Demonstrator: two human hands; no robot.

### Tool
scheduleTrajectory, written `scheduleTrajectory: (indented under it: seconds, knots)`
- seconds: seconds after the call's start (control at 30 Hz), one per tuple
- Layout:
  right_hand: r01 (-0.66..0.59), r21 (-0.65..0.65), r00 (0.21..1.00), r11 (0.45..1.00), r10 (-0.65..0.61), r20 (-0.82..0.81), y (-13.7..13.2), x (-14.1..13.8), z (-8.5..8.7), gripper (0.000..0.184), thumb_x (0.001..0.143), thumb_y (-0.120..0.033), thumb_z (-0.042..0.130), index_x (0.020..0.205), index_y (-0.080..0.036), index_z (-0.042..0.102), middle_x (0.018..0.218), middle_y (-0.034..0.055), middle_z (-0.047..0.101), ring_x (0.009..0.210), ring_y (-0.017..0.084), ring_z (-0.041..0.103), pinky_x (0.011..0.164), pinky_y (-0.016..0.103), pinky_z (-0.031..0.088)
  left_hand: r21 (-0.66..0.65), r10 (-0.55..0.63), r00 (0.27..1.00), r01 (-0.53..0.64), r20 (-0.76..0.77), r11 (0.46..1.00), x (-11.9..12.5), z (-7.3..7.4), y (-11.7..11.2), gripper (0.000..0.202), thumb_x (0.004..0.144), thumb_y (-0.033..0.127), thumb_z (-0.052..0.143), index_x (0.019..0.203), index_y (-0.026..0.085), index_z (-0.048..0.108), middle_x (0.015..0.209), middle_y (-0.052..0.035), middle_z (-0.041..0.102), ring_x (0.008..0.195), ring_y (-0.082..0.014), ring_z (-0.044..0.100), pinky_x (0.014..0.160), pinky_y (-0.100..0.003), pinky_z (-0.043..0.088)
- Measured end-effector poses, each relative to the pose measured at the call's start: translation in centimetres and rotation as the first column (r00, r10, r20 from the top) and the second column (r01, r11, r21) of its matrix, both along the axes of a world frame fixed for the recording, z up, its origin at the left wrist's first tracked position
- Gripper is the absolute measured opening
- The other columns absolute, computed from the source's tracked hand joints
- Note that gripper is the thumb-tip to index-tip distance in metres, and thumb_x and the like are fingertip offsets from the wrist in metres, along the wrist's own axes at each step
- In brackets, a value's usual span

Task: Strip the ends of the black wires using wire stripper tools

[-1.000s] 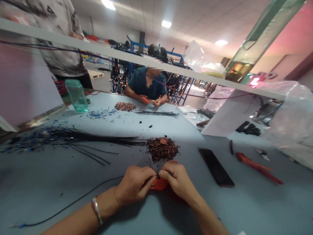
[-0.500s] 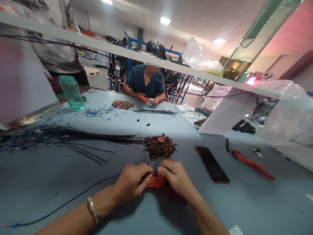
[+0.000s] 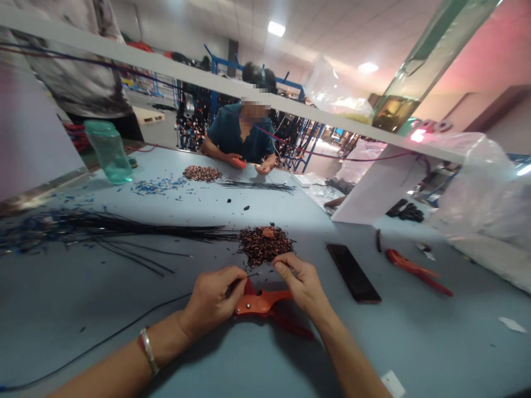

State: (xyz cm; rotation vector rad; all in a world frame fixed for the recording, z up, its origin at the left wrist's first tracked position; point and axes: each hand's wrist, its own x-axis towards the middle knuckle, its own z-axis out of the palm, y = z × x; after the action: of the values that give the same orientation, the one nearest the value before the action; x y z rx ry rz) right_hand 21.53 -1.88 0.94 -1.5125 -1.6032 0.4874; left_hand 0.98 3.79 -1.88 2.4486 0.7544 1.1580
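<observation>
My left hand (image 3: 213, 298) is closed in a pinch on a thin black wire (image 3: 124, 329) that trails left across the blue table (image 3: 83, 287). Its end reaches the jaws of a red wire stripper (image 3: 265, 307) lying between my hands. My right hand (image 3: 301, 282) is closed, with thumb and forefinger pinched together beside a pile of stripped copper and black scraps (image 3: 263, 243). What the pinch holds is too small to make out; its palm rests over the stripper's handles.
A bundle of black wires (image 3: 124, 229) lies left of the pile. A black phone (image 3: 352, 272) and a second red tool (image 3: 415, 271) lie to the right. A green jar (image 3: 108, 152) stands far left. A person in a teal shirt (image 3: 243, 141) works opposite; another stands at left.
My right hand has moved away from my left hand toward the scrap pile, uncovering the red stripper. The view has shifted slightly.
</observation>
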Motion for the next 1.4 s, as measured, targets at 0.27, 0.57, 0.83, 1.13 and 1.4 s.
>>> scheduleTrajectory:
  seconds: [0.27, 0.57, 0.83, 1.13, 1.4]
  knots:
    - [0.015, -0.077, 0.969, 0.997, 0.005, 0.248, 2.2, -0.6, 3.8, 0.063, 0.084, -0.020, 0.046, 0.147, -0.024, 0.037, 0.061, -0.0032, 0.056, 0.052, 0.015, 0.046, 0.059, 0.028, 0.041, -0.013, 0.085, 0.996, -0.085, 0.034, 0.996, 0.2, 0.0, 0.4, 0.015, 0.086, 0.017, 0.052, 0.079, 0.017, 0.065, 0.055, 0.0033, 0.064, 0.043, -0.0097, 0.054, 0.046, -0.019, 0.039]
    - [0.035, 0.148, 0.921, 0.988, -0.089, 0.380, 7.8, -1.8, 12.8, 0.076, 0.082, -0.009, 0.050, 0.152, -0.016, 0.020, 0.059, -0.0027, 0.059, 0.055, 0.017, 0.049, 0.065, 0.032, 0.042, 0.001, 0.078, 0.997, -0.078, 0.008, 0.997, 0.2, -0.1, 0.5, 0.015, 0.085, 0.016, 0.051, 0.081, 0.018, 0.065, 0.056, 0.0034, 0.065, 0.043, -0.0094, 0.054, 0.046, -0.018, 0.038]
    - [0.010, -0.144, 0.858, 0.990, 0.066, 0.509, 3.6, -1.9, 6.7, 0.044, 0.085, -0.010, 0.052, 0.128, -0.017, 0.056, 0.078, 0.0072, 0.070, 0.070, 0.022, 0.060, 0.065, 0.032, 0.041, -0.023, 0.095, 0.995, -0.094, 0.014, 0.995, 0.2, -0.2, 0.4, 0.015, 0.086, 0.018, 0.052, 0.080, 0.018, 0.066, 0.060, 0.0014, 0.069, 0.050, -0.0116, 0.062, 0.052, -0.019, 0.044]
    - [-0.167, -0.270, 0.769, 0.948, 0.297, 0.566, -5.8, -2.1, 1.3, 0.053, 0.076, -0.026, 0.075, 0.125, -0.023, 0.056, 0.126, 0.0104, 0.062, 0.110, 0.034, 0.054, 0.092, 0.053, 0.043, -0.036, 0.094, 0.996, -0.094, -0.002, 0.995, 0.0, -0.2, 0.6, 0.016, 0.086, 0.019, 0.051, 0.079, 0.018, 0.065, 0.059, 0.0015, 0.069, 0.048, -0.0114, 0.062, 0.050, -0.019, 0.044]
    - [-0.101, -0.200, 0.770, 0.975, 0.203, 0.604, -5.1, -1.6, -1.0, 0.059, 0.078, -0.022, 0.071, 0.133, -0.017, 0.051, 0.124, 0.0147, 0.063, 0.109, 0.035, 0.056, 0.093, 0.057, 0.042, -0.106, 0.104, 0.994, -0.102, 0.016, 0.989, 0.1, 0.2, 0.6, 0.018, 0.086, 0.020, 0.051, 0.075, 0.017, 0.065, 0.053, 0.0038, 0.064, 0.044, -0.0098, 0.057, 0.047, -0.018, 0.042]
